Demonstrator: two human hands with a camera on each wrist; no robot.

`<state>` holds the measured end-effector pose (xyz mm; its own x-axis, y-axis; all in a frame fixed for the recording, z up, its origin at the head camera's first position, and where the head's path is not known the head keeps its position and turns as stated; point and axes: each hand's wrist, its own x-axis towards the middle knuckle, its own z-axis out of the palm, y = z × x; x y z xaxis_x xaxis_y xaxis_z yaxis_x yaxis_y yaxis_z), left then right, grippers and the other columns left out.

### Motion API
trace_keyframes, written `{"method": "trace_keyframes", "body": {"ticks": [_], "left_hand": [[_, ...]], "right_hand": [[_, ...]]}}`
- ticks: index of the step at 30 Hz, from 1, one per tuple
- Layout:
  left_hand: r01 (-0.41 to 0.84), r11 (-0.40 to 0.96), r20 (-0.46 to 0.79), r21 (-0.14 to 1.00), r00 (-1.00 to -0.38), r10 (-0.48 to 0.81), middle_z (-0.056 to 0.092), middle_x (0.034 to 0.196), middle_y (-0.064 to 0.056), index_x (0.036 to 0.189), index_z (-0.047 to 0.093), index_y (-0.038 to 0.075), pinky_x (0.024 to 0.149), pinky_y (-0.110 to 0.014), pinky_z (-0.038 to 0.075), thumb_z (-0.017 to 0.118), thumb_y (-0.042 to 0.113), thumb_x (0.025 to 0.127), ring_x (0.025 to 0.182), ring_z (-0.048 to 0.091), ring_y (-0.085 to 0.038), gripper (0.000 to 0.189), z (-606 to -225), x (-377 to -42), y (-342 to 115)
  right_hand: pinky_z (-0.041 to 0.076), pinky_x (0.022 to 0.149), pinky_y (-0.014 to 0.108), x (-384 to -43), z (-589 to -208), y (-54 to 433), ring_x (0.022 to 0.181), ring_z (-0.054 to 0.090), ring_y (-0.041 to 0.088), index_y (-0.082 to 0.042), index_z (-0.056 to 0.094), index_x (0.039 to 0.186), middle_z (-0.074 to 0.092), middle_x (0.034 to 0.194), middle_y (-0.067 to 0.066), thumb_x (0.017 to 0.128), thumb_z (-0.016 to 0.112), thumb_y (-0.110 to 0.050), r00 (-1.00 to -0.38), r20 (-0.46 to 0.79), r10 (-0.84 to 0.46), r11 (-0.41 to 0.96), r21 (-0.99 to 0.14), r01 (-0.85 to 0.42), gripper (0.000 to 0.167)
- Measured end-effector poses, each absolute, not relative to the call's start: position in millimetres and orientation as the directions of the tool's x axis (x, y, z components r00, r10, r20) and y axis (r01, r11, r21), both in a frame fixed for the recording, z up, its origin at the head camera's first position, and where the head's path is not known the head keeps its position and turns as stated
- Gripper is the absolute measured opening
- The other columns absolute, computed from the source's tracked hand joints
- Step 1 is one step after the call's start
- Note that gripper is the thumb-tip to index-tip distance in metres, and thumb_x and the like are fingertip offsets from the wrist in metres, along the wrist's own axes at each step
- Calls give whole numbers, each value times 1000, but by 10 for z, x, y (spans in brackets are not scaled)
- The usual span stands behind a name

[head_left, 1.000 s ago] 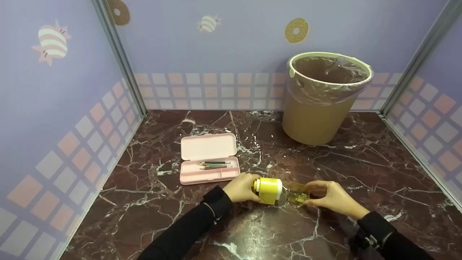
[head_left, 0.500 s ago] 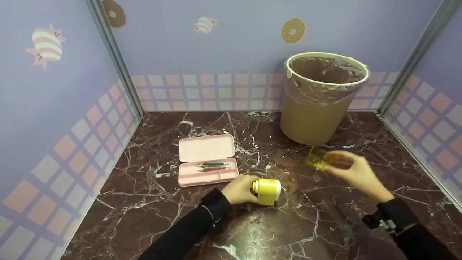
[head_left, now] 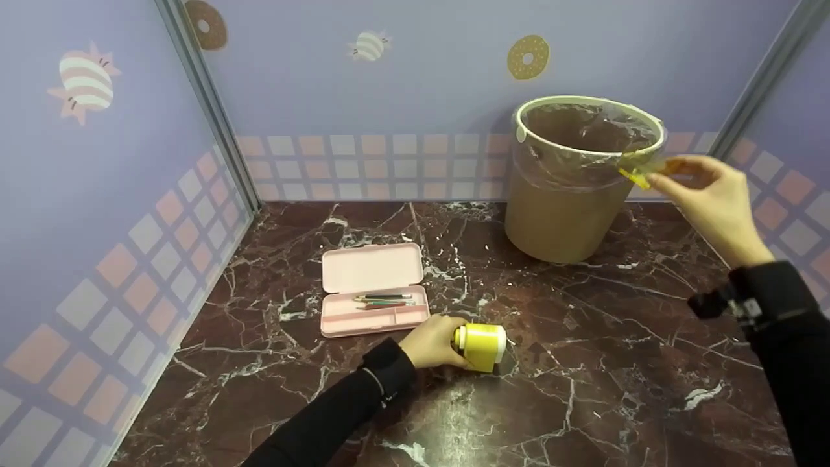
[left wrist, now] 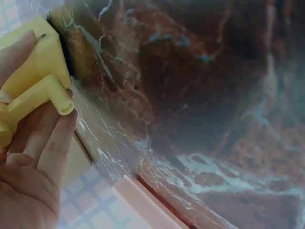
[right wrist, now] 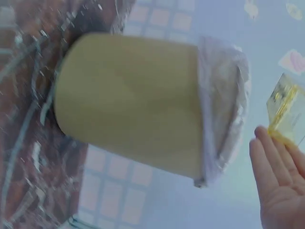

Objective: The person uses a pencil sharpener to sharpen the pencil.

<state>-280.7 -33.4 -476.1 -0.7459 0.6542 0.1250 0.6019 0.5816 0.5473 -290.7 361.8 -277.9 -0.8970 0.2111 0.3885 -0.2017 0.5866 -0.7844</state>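
My left hand point(head_left: 433, 342) grips a yellow pencil sharpener point(head_left: 484, 347) on the marble-patterned tabletop. In the left wrist view its crank handle point(left wrist: 29, 99) lies by my fingers, and the thumb presses on the body. To the right and higher up, my right hand point(head_left: 718, 202) pinches the see-through yellow shavings drawer point(head_left: 637, 170) at the front right rim of the bin. The drawer appears tilted. Whether shavings lie in it cannot be told. In the right wrist view, the drawer point(right wrist: 286, 107) is partly cut off at the edge.
A beige bin point(head_left: 559, 224) with a clear plastic liner stands at the back right. Beside my left hand, a pink pencil case point(head_left: 371, 267) lies with its lid up, several pencils point(head_left: 385, 302) inside. White specks dot the tabletop. Patterned walls enclose the back and sides.
My right hand has carried the drawer from beside the sharpener up and rightward to the bin's rim. My left hand keeps its grip on the sharpener in nearly the same spot.
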Motion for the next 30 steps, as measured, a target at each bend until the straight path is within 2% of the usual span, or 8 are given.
{"method": "trace_keyframes", "body": {"ticks": [5, 8, 10, 14, 17, 22, 26, 30], "left_hand": [[634, 556, 169, 538, -727, 666, 77, 90, -7, 102, 72, 4, 69, -22, 54, 95, 24, 65, 71, 60, -7, 48, -4858, -2868, -363], [640, 552, 177, 535, -724, 667, 77, 89, -7, 101, 71, 4, 68, -21, 53, 95, 24, 65, 70, 58, -6, 48, -4854, -2863, -369], [638, 555, 172, 533, -724, 668, 77, 90, -7, 101, 71, 4, 69, -20, 53, 95, 24, 65, 71, 60, -7, 48, -4852, -2859, -365], [605, 581, 127, 545, -744, 656, 78, 93, -8, 103, 72, 3, 70, -17, 52, 95, 21, 66, 72, 61, -7, 48, -4765, -2808, -340], [602, 586, 122, 542, -746, 654, 79, 94, -7, 104, 72, 4, 71, -17, 52, 95, 22, 66, 73, 62, -7, 48, -4765, -2815, -331], [606, 581, 130, 544, -744, 655, 79, 95, -7, 104, 72, 4, 72, -17, 53, 95, 22, 66, 75, 64, -9, 49, -4748, -2804, -336], [613, 574, 136, 544, -739, 660, 79, 95, -8, 105, 72, 4, 73, -18, 53, 95, 22, 65, 76, 66, -11, 49, -4744, -2799, -344], [618, 579, 133, 532, -736, 664, 78, 94, -7, 104, 72, 4, 73, -17, 53, 96, 23, 65, 76, 65, -10, 50, -4752, -2814, -348]], "right_hand": [[49, 75, 1, -3206, -2531, 3604, 82, 62, -17, -18, 65, 123, 67, 92, -30, 85, 84, -31, -855, 406, 322, 562, -809, -173, 44], [46, 77, 2, -3387, -2463, 3567, 76, 54, -20, -8, 64, 129, 78, 109, -5, 85, 82, -35, -821, 440, 364, 652, -750, -113, 55], [47, 82, 9, -3485, -2450, 3536, 75, 52, -17, -3, 63, 133, 76, 121, 11, 86, 79, -38, -797, 477, 370, 738, -672, -60, 60], [50, 98, 43, -3614, -2469, 3477, 99, 68, 24, 4, 61, 134, 67, 131, 29, 88, 72, -32, -778, 538, 325, 844, -536, -18, 59], [43, 103, 63, -3690, -2496, 3434, 115, 58, 54, 9, 60, 131, 65, 127, 35, 88, 72, -22, -772, 585, 248, 889, -454, -59, 55], [44, 102, 69, -3798, -2526, 3350, 119, 53, 56, 12, 58, 128, 62, 126, 39, 87, 72, -14, -777, 623, 95, 956, -276, -104, 50], [49, 94, 71, -3844, -2536, 3298, 122, 52, 52, 12, 54, 132, 61, 131, 37, 88, 71, -7, -788, 615, -22, 982, -134, -132, 51], [53, 87, 68, -3890, -2524, 3257, 117, 54, 51, 14, 55, 125, 64, 126, 34, 85, 72, 0, -759, 632, -153, 984, 23, -178, 46]]}}
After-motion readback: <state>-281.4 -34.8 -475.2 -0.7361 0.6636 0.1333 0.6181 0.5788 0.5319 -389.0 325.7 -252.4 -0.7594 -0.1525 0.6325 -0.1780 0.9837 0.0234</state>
